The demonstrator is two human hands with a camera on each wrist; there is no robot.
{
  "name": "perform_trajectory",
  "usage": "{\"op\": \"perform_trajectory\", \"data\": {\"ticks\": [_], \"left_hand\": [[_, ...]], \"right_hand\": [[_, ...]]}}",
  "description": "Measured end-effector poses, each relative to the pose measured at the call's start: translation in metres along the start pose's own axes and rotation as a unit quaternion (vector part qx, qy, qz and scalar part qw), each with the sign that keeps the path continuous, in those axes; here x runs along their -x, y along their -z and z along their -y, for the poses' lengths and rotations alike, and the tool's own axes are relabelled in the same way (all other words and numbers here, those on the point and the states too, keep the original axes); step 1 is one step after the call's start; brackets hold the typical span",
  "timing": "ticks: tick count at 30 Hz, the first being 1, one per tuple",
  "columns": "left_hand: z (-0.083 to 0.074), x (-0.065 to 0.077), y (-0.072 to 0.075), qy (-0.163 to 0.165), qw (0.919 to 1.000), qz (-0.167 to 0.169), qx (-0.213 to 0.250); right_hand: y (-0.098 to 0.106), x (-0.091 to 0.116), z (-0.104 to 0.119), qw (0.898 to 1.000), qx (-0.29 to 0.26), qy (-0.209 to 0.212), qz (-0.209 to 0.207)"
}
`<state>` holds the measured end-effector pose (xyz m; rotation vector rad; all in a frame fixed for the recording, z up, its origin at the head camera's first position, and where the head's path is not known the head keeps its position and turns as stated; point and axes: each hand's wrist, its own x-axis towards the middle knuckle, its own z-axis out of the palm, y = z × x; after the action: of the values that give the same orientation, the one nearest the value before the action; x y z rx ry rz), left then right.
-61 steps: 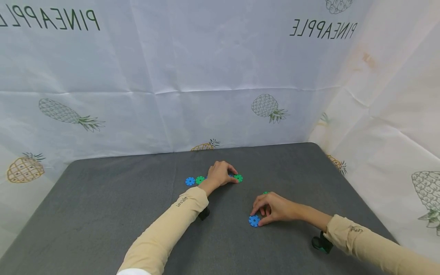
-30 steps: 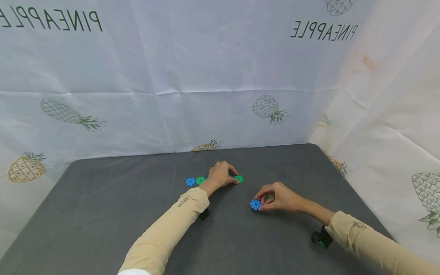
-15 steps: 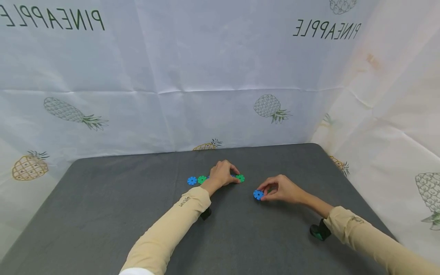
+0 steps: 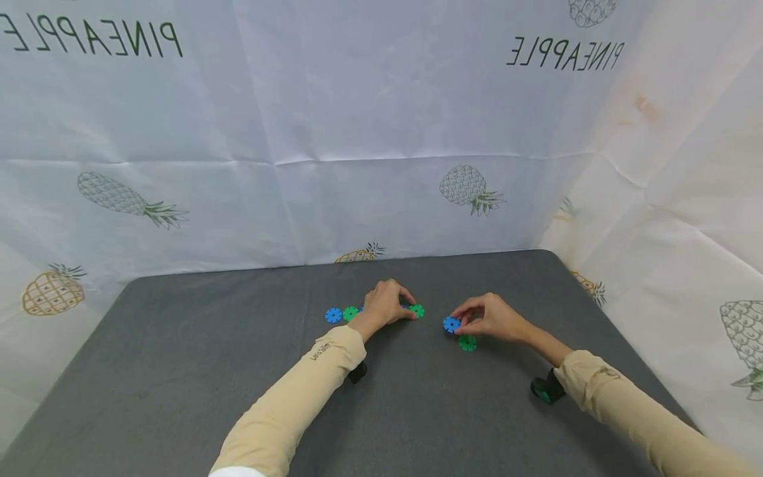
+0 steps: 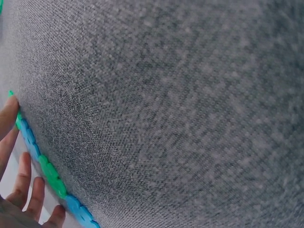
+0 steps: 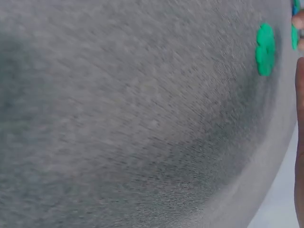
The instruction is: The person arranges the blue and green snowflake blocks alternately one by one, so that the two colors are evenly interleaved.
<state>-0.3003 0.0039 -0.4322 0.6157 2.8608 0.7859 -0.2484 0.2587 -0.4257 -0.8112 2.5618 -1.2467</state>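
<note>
A row of blue and green notched plastic discs lies on the grey table. Its left end shows a blue disc [image 4: 333, 315] and a green disc [image 4: 350, 313]; my left hand [image 4: 383, 305] covers the middle. Thumb and a finger of that hand pinch the green notched disc [image 4: 416, 311] at the row's right end. In the left wrist view the row runs on through a blue disc [image 5: 29, 139] and a green disc [image 5: 51, 175]. My right hand [image 4: 495, 318] pinches a blue notched disc [image 4: 452, 324] by its right side, a short way right of the row.
A loose green disc [image 4: 467, 342] lies just below my right hand, and also shows in the right wrist view [image 6: 265, 50]. White pineapple-print cloth [image 4: 357, 199] hangs behind the table [image 4: 208, 371] and along its right side.
My right hand has carried the blue disc away from me, up level with the row, uncovering the loose green disc. My left hand has stayed at the row's green end.
</note>
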Motion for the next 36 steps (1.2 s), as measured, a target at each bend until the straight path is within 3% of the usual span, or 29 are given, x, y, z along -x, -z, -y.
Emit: {"op": "perform_trajectory", "data": {"ticks": [5,12,36], "left_hand": [[-0.001,0.002,0.001,0.002,1.0,0.003,-0.005],[0.001,0.002,0.001,0.002,1.0,-0.001,-0.005],[-0.003,0.0,0.003,0.012,0.9999,0.008,-0.003]], "right_hand": [[0.006,-0.005,-0.008,1.0,0.01,0.006,-0.008],[0.012,-0.019,-0.01,1.0,0.016,-0.018,-0.01],[0.0,-0.046,-0.015,0.999,0.031,-0.029,-0.001]]}}
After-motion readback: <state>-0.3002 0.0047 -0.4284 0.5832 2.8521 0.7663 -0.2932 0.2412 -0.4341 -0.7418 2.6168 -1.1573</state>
